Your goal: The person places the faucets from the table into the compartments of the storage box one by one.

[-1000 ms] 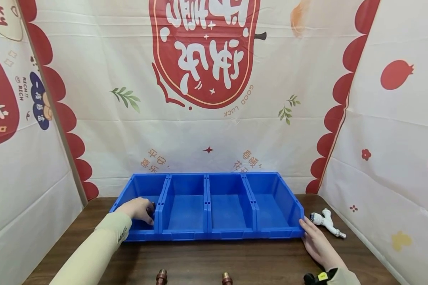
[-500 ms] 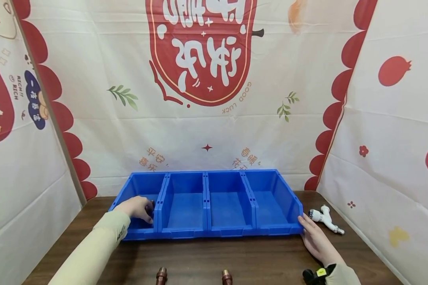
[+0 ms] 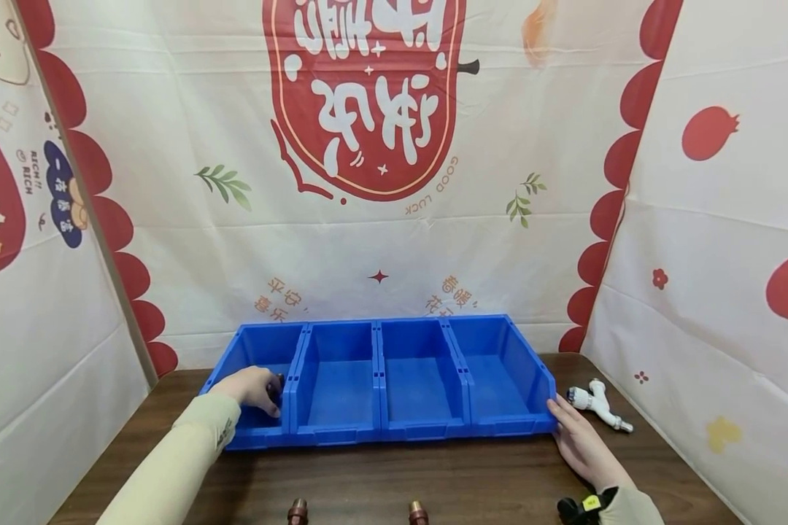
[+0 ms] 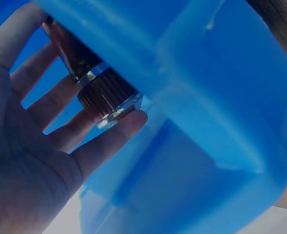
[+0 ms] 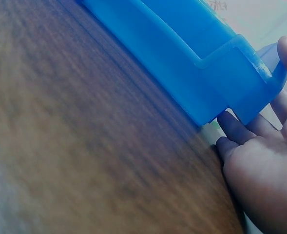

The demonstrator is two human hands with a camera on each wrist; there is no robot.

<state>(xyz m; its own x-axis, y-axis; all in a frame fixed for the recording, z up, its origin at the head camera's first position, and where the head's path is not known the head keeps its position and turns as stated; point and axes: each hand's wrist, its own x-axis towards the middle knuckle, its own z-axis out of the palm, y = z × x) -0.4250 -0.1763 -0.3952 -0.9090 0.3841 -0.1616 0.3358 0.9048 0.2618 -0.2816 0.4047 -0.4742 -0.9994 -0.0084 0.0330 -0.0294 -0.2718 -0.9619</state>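
Note:
A blue storage bin [image 3: 335,436] with several compartments stands on the table. My left hand [image 3: 251,386] reaches into its leftmost compartment, around a dark reddish-brown tap [image 4: 104,92] mostly screened by the hand in the head view. In the left wrist view the tap's ribbed knob and silver ring show, with fingers [image 4: 111,139] lying along its end and the rest of it behind the bin's wall. At the bin's front right corner my right hand [image 3: 584,445] touches the outer wall, its fingers [image 5: 237,127] against the lower edge and the thumb apart.
A white tap [image 3: 600,407] lies on the wooden table [image 3: 486,481] to the right of the bin. Two reddish-brown fittings, one left [image 3: 298,512] and one right [image 3: 417,512], poke in at the front edge. Printed cloth walls surround the back and sides.
The head view has shifted slightly. Both hands, the bin and the white tap keep their places relative to one another.

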